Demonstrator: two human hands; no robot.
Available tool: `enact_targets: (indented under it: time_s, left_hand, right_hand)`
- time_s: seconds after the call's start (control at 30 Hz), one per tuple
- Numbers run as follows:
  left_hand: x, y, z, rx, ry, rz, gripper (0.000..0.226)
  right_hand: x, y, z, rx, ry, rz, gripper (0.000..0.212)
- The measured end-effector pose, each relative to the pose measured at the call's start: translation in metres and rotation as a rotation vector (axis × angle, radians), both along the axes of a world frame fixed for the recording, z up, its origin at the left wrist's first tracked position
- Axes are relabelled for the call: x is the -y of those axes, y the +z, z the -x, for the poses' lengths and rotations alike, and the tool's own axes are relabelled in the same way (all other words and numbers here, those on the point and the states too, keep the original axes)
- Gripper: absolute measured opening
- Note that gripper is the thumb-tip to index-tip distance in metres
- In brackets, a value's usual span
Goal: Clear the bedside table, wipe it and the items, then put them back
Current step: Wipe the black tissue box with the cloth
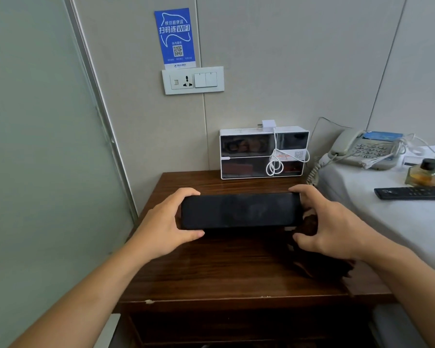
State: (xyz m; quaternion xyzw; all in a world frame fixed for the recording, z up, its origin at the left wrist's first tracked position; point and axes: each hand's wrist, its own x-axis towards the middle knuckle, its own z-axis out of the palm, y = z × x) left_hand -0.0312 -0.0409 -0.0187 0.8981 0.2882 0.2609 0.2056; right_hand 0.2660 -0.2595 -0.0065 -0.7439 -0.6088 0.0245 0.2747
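Note:
A long black box (240,210) is held just above the dark wooden bedside table (211,270). My left hand (166,222) grips its left end, thumb under and fingers over the top. My right hand (329,222) grips the right end, with a dark brown cloth (319,264) bunched under its palm. A white-framed box with dark panels (261,153) stands at the table's back edge against the wall, with a white charger and coiled cable (274,167) hanging over its front.
On the white bed to the right lie a grey telephone (367,150), a glass bottle with a dark cap (427,172) and a black remote control (412,192). A wall socket plate (192,80) and a blue WiFi sign (175,37) are above the table.

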Motion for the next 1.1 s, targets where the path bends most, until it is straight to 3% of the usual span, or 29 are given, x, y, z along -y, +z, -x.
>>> enact_targets:
  time_s: [0.23, 0.53, 0.87, 1.1]
  left_hand:
    - [0.005, -0.019, 0.001, 0.001, -0.053, 0.216, 0.059]
    - [0.017, -0.027, -0.029, -0.082, -0.017, -0.001, 0.057]
    - [-0.013, -0.008, -0.113, -0.269, -0.033, -0.113, 0.053]
    - [-0.033, -0.011, -0.158, -0.352, -0.030, -0.208, 0.050]
  right_hand:
    - [-0.004, -0.014, 0.001, -0.037, -0.020, 0.037, 0.079]
    - [-0.009, -0.016, -0.015, -0.115, -0.073, 0.115, 0.072]
    - [0.000, -0.003, -0.029, 0.019, -0.240, -0.126, 0.046]
    - [-0.015, -0.006, -0.031, 0.025, -0.255, -0.167, 0.058]
